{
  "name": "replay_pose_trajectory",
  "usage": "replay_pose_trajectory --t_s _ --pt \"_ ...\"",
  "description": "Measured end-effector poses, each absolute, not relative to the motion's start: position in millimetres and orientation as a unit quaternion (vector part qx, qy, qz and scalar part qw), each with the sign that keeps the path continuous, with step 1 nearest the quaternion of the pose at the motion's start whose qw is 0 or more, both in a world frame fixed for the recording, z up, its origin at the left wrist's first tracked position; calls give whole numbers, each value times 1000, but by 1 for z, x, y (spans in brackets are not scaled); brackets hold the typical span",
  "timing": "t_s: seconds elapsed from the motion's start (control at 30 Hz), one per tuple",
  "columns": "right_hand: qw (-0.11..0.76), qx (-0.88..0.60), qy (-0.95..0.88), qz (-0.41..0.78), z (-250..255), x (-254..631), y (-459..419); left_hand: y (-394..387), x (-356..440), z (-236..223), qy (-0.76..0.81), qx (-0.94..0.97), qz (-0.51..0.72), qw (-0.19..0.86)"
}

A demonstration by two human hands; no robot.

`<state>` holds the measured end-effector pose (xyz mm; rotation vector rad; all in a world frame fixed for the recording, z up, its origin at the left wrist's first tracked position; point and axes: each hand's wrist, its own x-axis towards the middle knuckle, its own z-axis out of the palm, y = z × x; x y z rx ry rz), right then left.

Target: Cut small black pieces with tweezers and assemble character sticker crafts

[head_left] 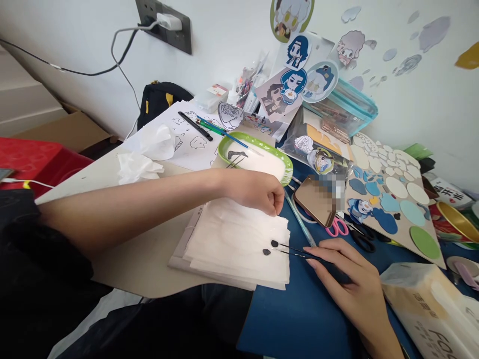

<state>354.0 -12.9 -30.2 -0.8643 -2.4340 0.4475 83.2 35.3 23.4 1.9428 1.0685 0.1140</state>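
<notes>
Nearest, at the lower right, a tissue pack (430, 309) is seen on the blue mat (299, 314); grey letters reading "FO" can be made out on its side, the rest being cut off. Just left of it the right hand (352, 284) is laid on the mat, and a pair of thin black tweezers (290, 249) is pinched between its fingertips. The tweezers' long axis runs nearly level, right to left, with the tips pointed left onto a stack of white tissue paper (235, 249), where two small black pieces (270, 248) are met. The left hand (258, 192) is rested on the stack's far edge, fingers curled into a narrow pinch; whether anything is held there cannot be told.

Farther back, pink-handled scissors (337, 228), a card of blue, green and cream round stickers (392, 199) and a green-rimmed tray (258, 159) are spread on the desk. Beyond, cartoon cut-outs (295, 80) are leaned against the white wall, where a charger is plugged into a grey socket (164, 25).
</notes>
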Motion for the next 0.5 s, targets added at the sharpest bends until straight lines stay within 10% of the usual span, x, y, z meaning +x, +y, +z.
replay_pose_trajectory --t_s 0.5 --pt "286 -302 -901 125 -28 358 -15 35 82 22 426 783 43 451"
